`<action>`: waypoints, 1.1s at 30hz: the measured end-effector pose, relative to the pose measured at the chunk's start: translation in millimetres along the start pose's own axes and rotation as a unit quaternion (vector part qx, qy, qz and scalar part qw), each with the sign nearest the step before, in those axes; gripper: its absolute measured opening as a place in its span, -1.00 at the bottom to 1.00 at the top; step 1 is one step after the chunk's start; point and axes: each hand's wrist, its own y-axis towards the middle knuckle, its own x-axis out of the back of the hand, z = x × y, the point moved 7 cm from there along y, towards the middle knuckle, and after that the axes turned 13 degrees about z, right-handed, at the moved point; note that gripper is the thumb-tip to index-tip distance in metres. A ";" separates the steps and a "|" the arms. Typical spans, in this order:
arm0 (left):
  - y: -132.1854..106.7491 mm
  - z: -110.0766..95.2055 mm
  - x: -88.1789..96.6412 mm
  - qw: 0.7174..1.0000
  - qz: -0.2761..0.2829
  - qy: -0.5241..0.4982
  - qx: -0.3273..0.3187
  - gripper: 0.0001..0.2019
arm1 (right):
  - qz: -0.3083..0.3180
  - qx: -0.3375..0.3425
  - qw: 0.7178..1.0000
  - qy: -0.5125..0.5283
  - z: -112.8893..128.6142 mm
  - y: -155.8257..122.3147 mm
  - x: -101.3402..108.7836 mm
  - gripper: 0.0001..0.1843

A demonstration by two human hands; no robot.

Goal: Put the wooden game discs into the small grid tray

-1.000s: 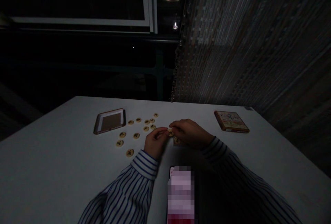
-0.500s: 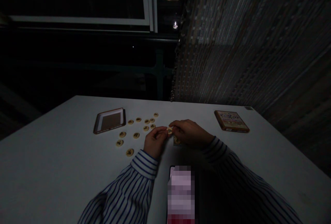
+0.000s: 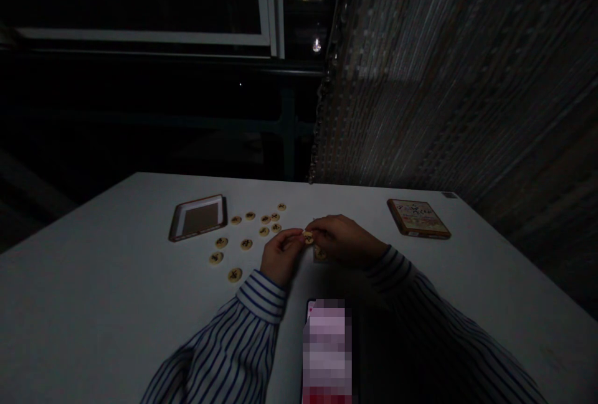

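Between the fingertips of both hands is a round, pale xiangqi piece [image 3: 308,238] with a dark character on its face. My left hand [image 3: 280,256] pinches it from the left, fingers closed. From the right, my right hand [image 3: 343,239] grips the same piece with thumb and fingers. Just below the right fingers another xiangqi piece [image 3: 320,253] shows, in what looks like a small clear holder partly hidden by that hand. Several loose pieces [image 3: 246,244] lie face up on the table to the left of my hands.
An open shallow tray-like lid [image 3: 223,220] lies at the back left of the white table [image 3: 116,304]. A flat printed box [image 3: 418,218] rests at the right. In front of me is a phone [image 3: 327,348] with a blurred screen. A bead curtain [image 3: 397,80] hangs behind the table.
The held piece has tilted and shifted very slightly down and right between my fingers. The hands are otherwise almost still, and the loose pieces have not moved.
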 end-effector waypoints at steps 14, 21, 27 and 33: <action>-1.6 -0.3 -1.2 1.000 0.005 -0.001 0.009 -0.71 | -0.036 0.003 0.999 -0.023 -4.3 1.0 0.4 -0.73; -1.8 1.7 -0.1 1.000 -0.004 -0.019 0.019 -0.69 | -0.029 -0.010 0.999 -0.042 -3.6 2.4 -0.1 -0.72; -0.9 6.5 -0.8 0.999 -0.005 -0.044 0.013 -0.67 | -0.023 0.022 0.998 -0.045 1.6 2.4 -1.3 -0.71; -1.1 7.1 -2.0 0.999 0.001 -0.050 0.003 -0.68 | -0.014 0.017 0.998 -0.051 1.5 2.9 -2.8 -0.67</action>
